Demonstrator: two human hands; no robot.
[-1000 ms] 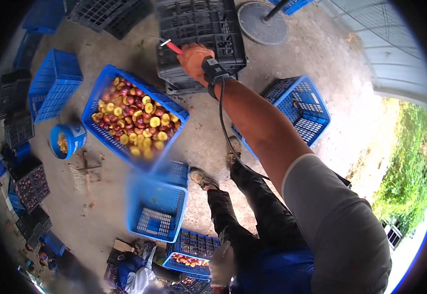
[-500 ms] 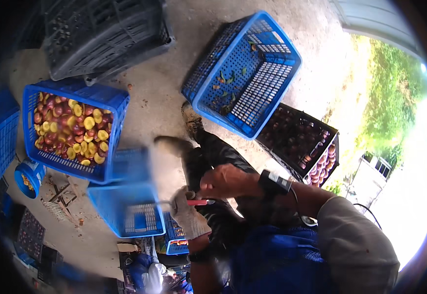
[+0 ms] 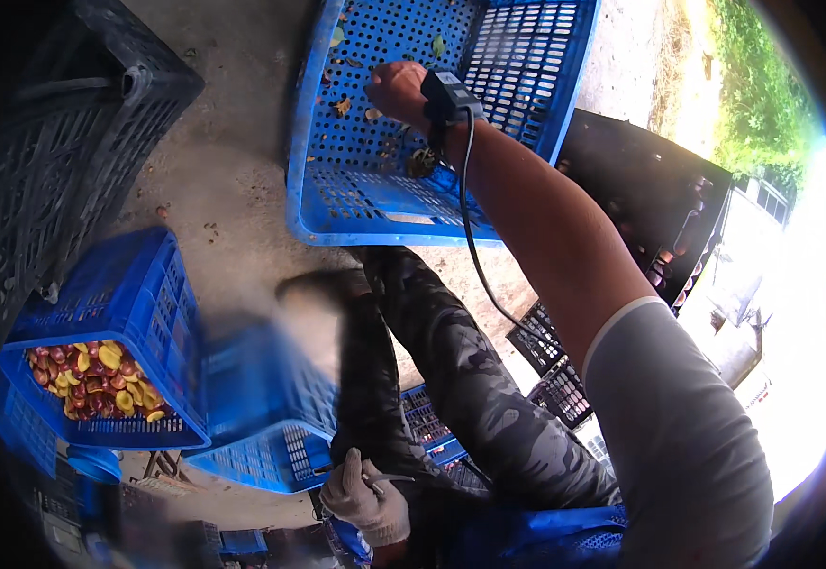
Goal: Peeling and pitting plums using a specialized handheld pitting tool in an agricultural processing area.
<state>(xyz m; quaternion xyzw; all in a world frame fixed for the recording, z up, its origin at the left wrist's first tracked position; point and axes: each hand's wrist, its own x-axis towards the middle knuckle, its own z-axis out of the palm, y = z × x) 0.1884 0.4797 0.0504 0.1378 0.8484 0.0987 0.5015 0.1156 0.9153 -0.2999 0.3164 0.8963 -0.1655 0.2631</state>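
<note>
My right hand (image 3: pixel 399 90) reaches into a large blue plastic crate (image 3: pixel 304 204) at the top; its fingers look curled, and whatever they may hold is hidden. A few leaves (image 3: pixel 438 45) and brown scraps lie on the crate's perforated bottom. Low in the view, by my legs, my left hand (image 3: pixel 367 500) wears a pale glove. It is closed around a thin metal tool (image 3: pixel 396 477), whose ends show on either side of the fingers.
Halved plums with yellow flesh (image 3: pixel 100 379) fill a blue crate (image 3: pixel 114 327) at left. Another blue crate (image 3: pixel 266 450) stands beside my legs. Black crates (image 3: pixel 76 161) are stacked at upper left. A dark crate (image 3: pixel 645 190) stands right of my right arm.
My right hand has left my left hand's side and stretched up into the blue crate. My left hand has dropped lower with the thin tool. The view has shifted.
</note>
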